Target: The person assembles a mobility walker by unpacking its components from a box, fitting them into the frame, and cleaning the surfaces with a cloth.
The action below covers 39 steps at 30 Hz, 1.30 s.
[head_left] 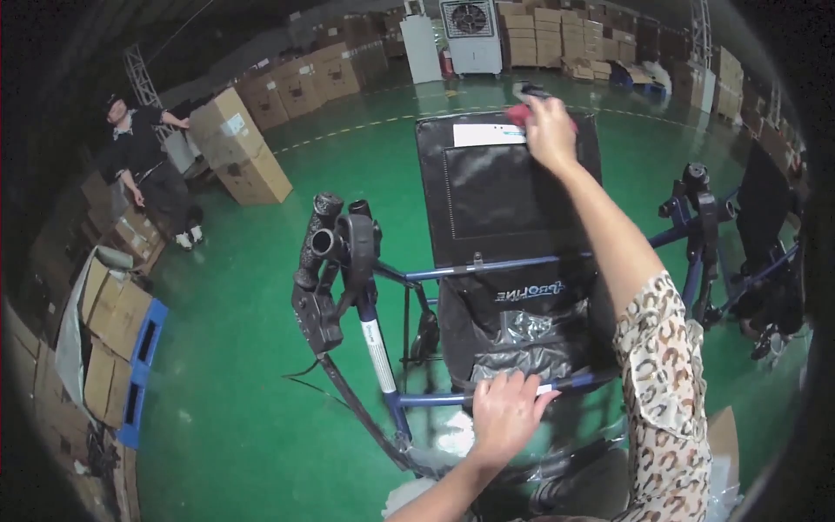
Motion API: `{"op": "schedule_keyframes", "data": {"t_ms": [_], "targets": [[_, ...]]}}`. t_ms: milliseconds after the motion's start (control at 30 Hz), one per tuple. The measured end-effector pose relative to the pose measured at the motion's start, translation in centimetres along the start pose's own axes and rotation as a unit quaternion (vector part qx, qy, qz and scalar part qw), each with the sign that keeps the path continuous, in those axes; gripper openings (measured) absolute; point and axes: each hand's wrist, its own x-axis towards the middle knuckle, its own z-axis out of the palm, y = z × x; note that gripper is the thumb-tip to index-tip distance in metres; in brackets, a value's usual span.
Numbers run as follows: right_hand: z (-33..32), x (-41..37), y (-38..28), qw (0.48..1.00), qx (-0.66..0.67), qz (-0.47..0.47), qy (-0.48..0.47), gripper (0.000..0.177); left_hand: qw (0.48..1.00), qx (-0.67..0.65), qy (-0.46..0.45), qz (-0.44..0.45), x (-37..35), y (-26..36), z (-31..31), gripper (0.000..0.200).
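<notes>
A blue-framed rollator walker (449, 398) stands before me, its black seat panel (509, 196) raised upright. My left hand (507, 416) lies over the near blue crossbar, fingers wrapped round it and thumb to the right. Up at the top edge of the seat panel, my right hand (550, 132) is closed on a red object (519, 114) with a dark and grey end, its kind mostly hidden by my fingers. Beside that hand a white label strip (483, 135) lies along the panel. Below hangs the black bag (535, 304) with white lettering, clear plastic inside.
Another walker (765, 261) stands at right. A person (150, 165) at far left has one hand on a tall carton (239, 148). Flattened cardboard lies on a blue pallet (142, 374) at left. Cartons (531, 39) and an air cooler (470, 39) line the back.
</notes>
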Motion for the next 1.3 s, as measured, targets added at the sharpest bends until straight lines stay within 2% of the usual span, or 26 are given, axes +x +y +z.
{"op": "schedule_keyframes", "data": {"t_ms": [67, 167, 233, 300, 333, 400, 500, 567, 733, 833, 900, 1000, 1067, 1167, 1233, 1300], "targets": [[0.2, 0.8, -3.8, 0.986, 0.042, -0.124, -0.105, 0.042, 1.000, -0.002, 0.000, 0.002, 0.0, -0.1, 0.1, 0.025], [1.2, 0.5, -3.8, 0.963, 0.127, -0.220, -0.092, 0.039, 1.000, -0.012, 0.001, 0.006, 0.0, -0.1, 0.3, 0.026], [0.0, 1.6, -1.1, 0.986, 0.035, -0.143, -0.073, 0.034, 1.000, -0.015, 0.004, 0.001, -0.1, -0.1, 0.5, 0.026], [-2.7, 2.4, 2.1, 0.990, -0.080, -0.064, -0.097, 0.030, 1.000, -0.010, 0.001, -0.006, -0.1, 0.0, 0.3, 0.026], [-3.4, 2.2, 3.8, 0.984, -0.162, -0.055, -0.056, 0.029, 1.000, -0.008, -0.002, -0.007, -0.1, 0.0, 0.3, 0.027], [-3.5, 2.1, 7.5, 0.970, -0.235, -0.062, -0.009, 0.028, 1.000, -0.007, -0.005, -0.007, -0.1, -0.1, 0.2, 0.027], [-3.3, 3.3, 9.1, 0.986, -0.113, 0.064, -0.108, 0.029, 1.000, -0.011, -0.002, -0.004, 0.1, -0.3, 0.3, 0.027], [-3.2, 3.6, 9.3, 0.968, -0.008, 0.166, -0.188, 0.030, 1.000, -0.010, -0.004, -0.003, -0.1, -0.4, 0.1, 0.028], [-4.0, 2.6, 6.9, 0.976, -0.158, 0.036, -0.143, 0.030, 1.000, 0.012, -0.024, -0.002, -0.1, -0.4, 0.0, 0.028], [-3.4, 0.6, 2.7, 0.981, -0.156, -0.078, -0.086, 0.033, 1.000, 0.007, -0.015, 0.000, -0.2, -0.4, 0.0, 0.028], [-1.2, -1.6, 0.5, 0.988, -0.062, -0.130, 0.052, 0.037, 1.000, 0.004, -0.005, 0.000, -0.3, -0.3, 0.0, 0.027], [-0.5, -3.2, -2.3, 0.982, 0.018, -0.173, 0.068, 0.039, 1.000, 0.009, 0.001, 0.000, -0.3, -0.2, 0.1, 0.027], [-1.1, -3.7, -2.9, 0.972, 0.079, -0.220, 0.002, 0.040, 1.000, 0.011, 0.004, -0.003, -0.3, -0.1, 0.1, 0.027], [-2.9, -0.5, -2.3, 0.957, 0.132, -0.251, -0.058, 0.039, 1.000, 0.012, 0.005, 0.004, -0.1, 0.0, 0.3, 0.027], [-5.3, 3.5, -2.8, 0.985, 0.076, -0.150, 0.037, 0.039, 1.000, 0.016, -0.001, -0.001, 0.0, 0.1, 0.3, 0.028], [-4.3, 5.9, -0.1, 0.984, -0.007, -0.121, 0.131, 0.028, 1.000, 0.014, 0.000, -0.001, 0.0, 0.0, 0.3, 0.028]]}}
